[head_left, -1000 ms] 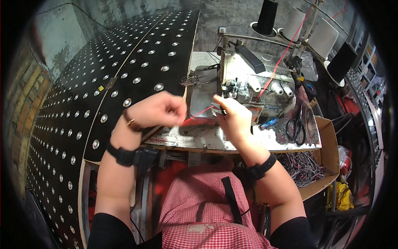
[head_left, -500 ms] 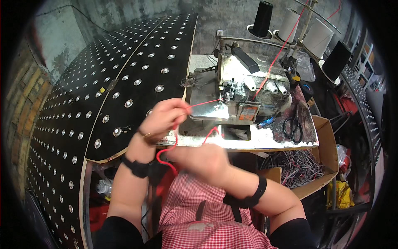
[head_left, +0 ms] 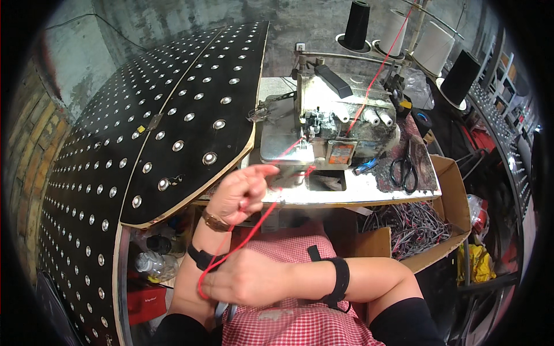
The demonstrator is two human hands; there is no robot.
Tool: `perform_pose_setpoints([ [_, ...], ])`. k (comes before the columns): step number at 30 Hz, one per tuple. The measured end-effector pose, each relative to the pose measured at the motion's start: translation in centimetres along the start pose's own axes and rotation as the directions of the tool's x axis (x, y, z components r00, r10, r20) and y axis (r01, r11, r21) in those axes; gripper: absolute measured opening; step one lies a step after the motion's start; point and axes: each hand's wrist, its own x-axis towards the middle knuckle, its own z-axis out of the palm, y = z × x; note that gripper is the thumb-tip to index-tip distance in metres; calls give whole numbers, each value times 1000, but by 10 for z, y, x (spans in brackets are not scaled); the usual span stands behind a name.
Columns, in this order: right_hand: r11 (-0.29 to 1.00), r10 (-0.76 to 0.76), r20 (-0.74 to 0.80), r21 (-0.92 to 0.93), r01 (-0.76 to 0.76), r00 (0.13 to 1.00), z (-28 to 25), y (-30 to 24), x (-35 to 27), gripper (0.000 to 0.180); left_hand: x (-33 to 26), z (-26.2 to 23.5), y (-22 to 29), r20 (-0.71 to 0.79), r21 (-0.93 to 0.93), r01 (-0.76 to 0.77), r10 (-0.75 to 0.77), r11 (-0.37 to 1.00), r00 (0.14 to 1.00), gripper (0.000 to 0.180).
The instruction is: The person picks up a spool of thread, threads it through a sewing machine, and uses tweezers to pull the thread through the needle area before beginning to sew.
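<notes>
Since half a second ago: my right hand has dropped from table height down to my lap, drawing the red thread out with it; my left hand has stayed near the table edge.

Item 1, red thread. It runs from the sewing machine at the needle area, down past the table edge, through my left hand, then on to my right hand low over the red checked apron. Long axis: a slant from upper right at the machine to lower left at my lap. A short tail loops below the right hand.

Item 2, left hand. Fingers curled, thumb and forefinger pinched on the thread just in front of the machine bed. It is the nearer hand to the machine; the needle lies up and to the right of this pinch.

Item 3, right hand. Closed on the lower end of the thread, well apart from the machine, down and slightly right of the left hand.

Item 4, surroundings. Black studded panel to the left of the machine; black scissors on the table to the right; thread cones behind; cardboard box with tangled scraps at right.
</notes>
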Motion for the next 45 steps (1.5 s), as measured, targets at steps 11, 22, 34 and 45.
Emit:
perform_pose_setpoints([
  [11, 887, 321, -277, -247, -390, 906, -32, 46, 4, 26, -71, -38, 25, -233, 189, -430, 466, 883, 854, 29],
  [22, 599, 608, -497, -224, -769, 619, -45, 69, 1, 60, -56, -22, 22, 115, -623, -522, 729, 582, 675, 7],
  [34, 971, 52, 172, 223, -90, 984, -1, -8, 0, 25, -8, 18, 14, -271, -85, 133, -151, 988, 951, 32],
  [45, 744, 540, -419, -166, -647, 730, -45, 96, -23, 32, -49, -13, 45, -67, 39, -468, 470, 883, 880, 14],
])
